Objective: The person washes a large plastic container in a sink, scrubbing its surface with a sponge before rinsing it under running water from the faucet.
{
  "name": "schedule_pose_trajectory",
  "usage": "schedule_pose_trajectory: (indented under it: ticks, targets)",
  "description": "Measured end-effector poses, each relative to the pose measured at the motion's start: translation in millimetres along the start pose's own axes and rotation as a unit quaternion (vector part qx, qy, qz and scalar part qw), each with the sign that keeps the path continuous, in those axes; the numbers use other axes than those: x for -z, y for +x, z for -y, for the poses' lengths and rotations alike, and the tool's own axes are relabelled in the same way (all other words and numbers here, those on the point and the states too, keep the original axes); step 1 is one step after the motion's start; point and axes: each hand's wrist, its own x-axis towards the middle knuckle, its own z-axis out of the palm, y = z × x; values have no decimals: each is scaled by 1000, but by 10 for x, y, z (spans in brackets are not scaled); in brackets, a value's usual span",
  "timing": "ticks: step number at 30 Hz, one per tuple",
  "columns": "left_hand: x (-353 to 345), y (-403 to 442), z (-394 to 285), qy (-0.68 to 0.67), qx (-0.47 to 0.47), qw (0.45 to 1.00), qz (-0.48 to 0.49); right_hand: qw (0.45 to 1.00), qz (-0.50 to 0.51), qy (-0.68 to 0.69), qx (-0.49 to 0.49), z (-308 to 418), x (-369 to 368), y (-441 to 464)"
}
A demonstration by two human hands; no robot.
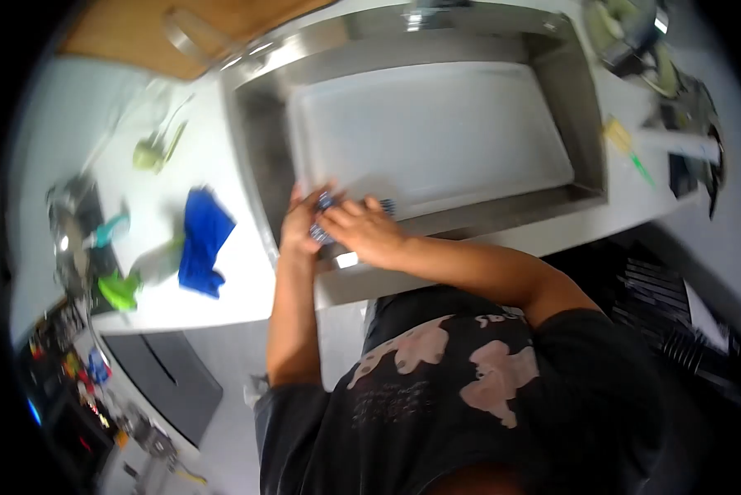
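Note:
A large white tray (436,132) lies inside the metal sink (263,140). At the sink's near left corner my two hands are together on a small dark patterned cloth (321,229). My left hand (298,221) is on its left side, fingers wrapped at it. My right hand (364,229) presses over it from the right, fingers bent, with a bit of the patterned material showing beyond them. The palms and the cloth's full shape are hidden.
Left of the sink, a blue cloth (204,242), a green item (119,290) and a pale green utensil (149,153) lie on the white counter. A yellow brush (618,136) is at the right. A wooden board (131,33) stands at the top left.

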Motion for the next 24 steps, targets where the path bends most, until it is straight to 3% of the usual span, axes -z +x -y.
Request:
schedule_pose_trajectory:
  ticks: [1,2,4,5,10,13,15,18,19,21,22,24]
  targets:
    - [-260,-172,28,122,-47,989,-66,1000,-2,-12,-26,-143,40,-130]
    - [-114,-97,25,126,-60,990,-25,1000,6,27,-4,-291,45,-239]
    - [-89,-104,-42,207,-44,977,-34,997,37,70,18,-709,157,-517]
    - [-63,-99,-63,210,-39,976,-33,991,107,80,-8,-1012,211,-730]
    - [33,-63,-126,208,-19,975,-73,961,223,108,-125,-2696,297,-2067]
    - [2,-84,-119,297,-62,952,38,961,233,86,-125,-2826,383,-2191]
    - [-135,-146,-103,249,-13,968,-38,930,129,331,-96,-2514,94,-1928]
    - [21,-199,-23,300,-53,952,22,957,-25,264,114,-1693,-201,-1087]
    - [-92,-242,6,280,-49,957,-56,981,-89,140,97,-1437,-221,-949]
    - [72,-303,55,328,-95,940,12,987,-95,113,60,-1561,-342,-656]
    - [103,-315,64,318,-85,944,-14,991,-94,91,23,-1623,-332,-601]
    - [82,-328,116,274,-50,954,-113,979,129,97,-125,-2359,-154,-546]
